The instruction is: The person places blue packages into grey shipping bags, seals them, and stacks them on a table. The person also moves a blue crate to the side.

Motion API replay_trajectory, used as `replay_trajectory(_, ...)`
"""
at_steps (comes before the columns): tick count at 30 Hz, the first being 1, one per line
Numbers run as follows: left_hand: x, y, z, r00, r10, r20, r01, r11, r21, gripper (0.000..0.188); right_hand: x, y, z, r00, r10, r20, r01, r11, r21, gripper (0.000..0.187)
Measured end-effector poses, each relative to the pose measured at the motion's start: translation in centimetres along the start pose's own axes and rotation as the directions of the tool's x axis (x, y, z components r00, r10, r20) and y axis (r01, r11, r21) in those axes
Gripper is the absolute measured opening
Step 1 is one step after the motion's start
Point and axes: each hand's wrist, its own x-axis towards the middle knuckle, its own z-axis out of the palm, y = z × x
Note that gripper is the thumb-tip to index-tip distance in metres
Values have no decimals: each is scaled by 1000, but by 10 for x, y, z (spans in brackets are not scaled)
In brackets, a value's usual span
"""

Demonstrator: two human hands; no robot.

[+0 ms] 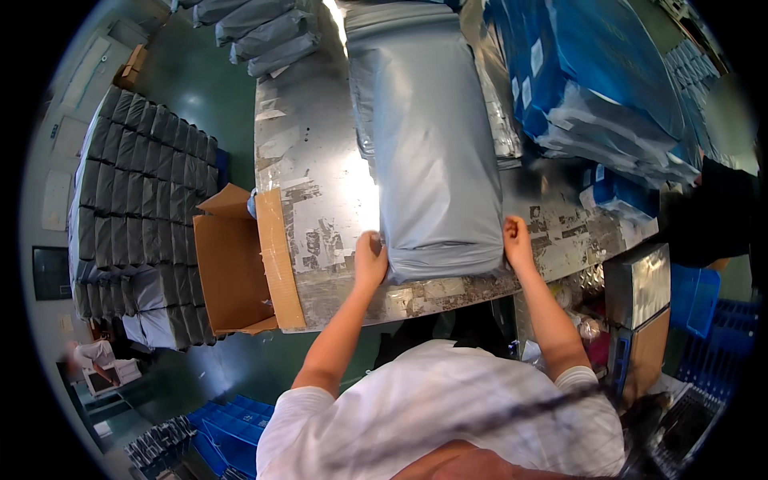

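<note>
A large grey plastic bag (440,152), filled into a long block, lies on the worn metal table (320,232) in front of me. Its near end is folded and creased close to the table's front edge. At the bag's near left corner, my left hand (370,260) is closed against the side, its fingertips partly hidden by the plastic. My right hand (517,242) has curled fingers pinched at the near right side. Under and behind this bag lie more grey plastic bags (364,104), partly covered by it.
An open cardboard box (232,268) stands against the table's left edge. Blue plastic-wrapped packs (600,72) are piled at the far right. Beyond the box rises a tall stack of grey packages (144,184). A metal-topped box (638,288) stands near my right arm.
</note>
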Motion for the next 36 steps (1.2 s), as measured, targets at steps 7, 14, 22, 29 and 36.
replay_trajectory(7,23,64,-34,850,-161,502,527,225,-820,66,-29,-86,8,873,128,470,-432,648,627,67)
replay_trajectory(14,8,51,-154,937,-331,111,244,397,-885,70,-60,-183,89,859,-95,503,-256,771,583,70)
replay_trajectory(22,186,-51,-231,891,-361,277,452,635,-627,63,25,-229,220,758,-491,429,433,871,230,61)
replay_trajectory(29,225,20,-112,783,488,-386,-258,819,512,48,-64,-247,-31,213,-976,-50,965,218,-145,14)
replay_trajectory(36,207,335,23,764,211,609,437,525,-730,92,52,-261,-291,634,-495,-595,725,648,233,40)
